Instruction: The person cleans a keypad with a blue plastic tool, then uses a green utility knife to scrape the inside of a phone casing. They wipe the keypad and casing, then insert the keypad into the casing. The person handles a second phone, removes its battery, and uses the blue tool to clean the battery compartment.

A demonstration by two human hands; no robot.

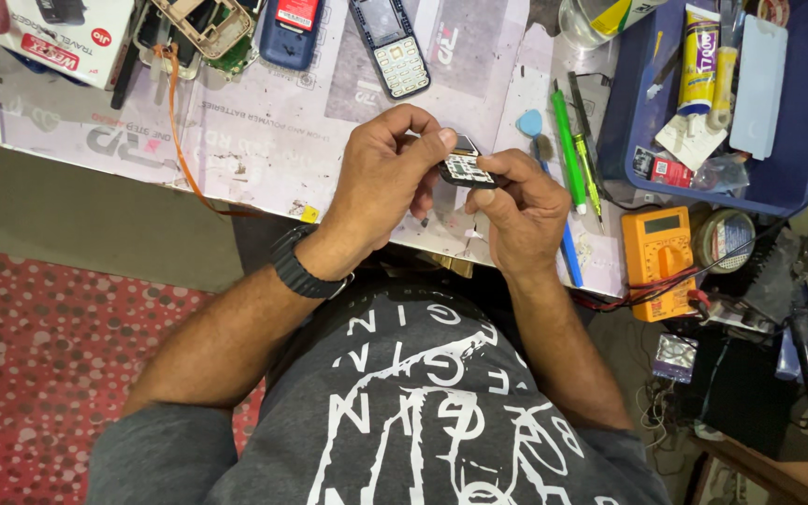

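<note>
Both hands over the paper-covered surface, left hand pinching a small phone circuit board, right hand cradling it from beneath, green screwdriver just beside.

An orange multimeter sits on the counter; beyond it a blue tray, left of it green pens.

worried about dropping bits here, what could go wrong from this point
The small phone part is pinched only by the fingertips of the left hand and right hand, right over the table edge; it could slip to the floor. The orange multimeter sits at the edge with tangled leads and could get knocked.
</note>
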